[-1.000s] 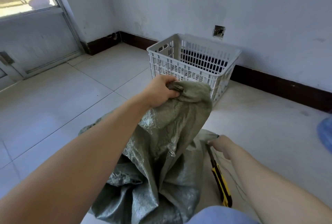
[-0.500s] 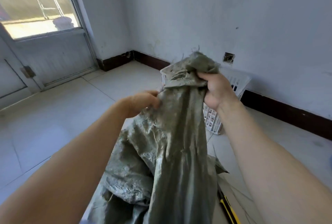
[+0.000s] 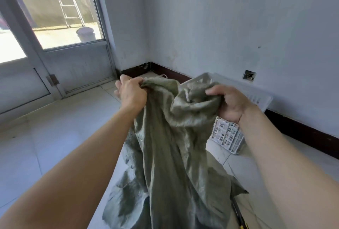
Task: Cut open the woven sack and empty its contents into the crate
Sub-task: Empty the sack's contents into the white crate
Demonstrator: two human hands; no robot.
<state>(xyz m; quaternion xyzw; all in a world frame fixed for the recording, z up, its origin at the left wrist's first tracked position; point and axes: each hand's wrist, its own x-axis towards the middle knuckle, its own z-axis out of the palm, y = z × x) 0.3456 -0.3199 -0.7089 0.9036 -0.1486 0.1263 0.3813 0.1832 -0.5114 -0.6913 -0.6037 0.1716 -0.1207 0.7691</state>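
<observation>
A grey-green woven sack (image 3: 170, 155) hangs limp in front of me, its lower part trailing on the floor. My left hand (image 3: 131, 94) grips the sack's top edge on the left. My right hand (image 3: 229, 102) grips a bunched part of the top edge on the right. The two hands hold the top spread apart. Behind the sack stands a white slatted plastic crate (image 3: 229, 137), mostly hidden by the cloth and my right hand. A yellow-and-black utility knife (image 3: 240, 217) lies on the floor at the bottom, half hidden by the sack.
The floor is pale tile (image 3: 55, 137). A wall with a dark skirting board (image 3: 302, 133) runs behind the crate. A glazed metal door (image 3: 73, 63) stands at the left, with a ladder visible outside.
My right hand left the floor by the knife and took the sack's top. Both hands have since raised the sack and moved apart, spreading its top edge. My view has tilted upward.
</observation>
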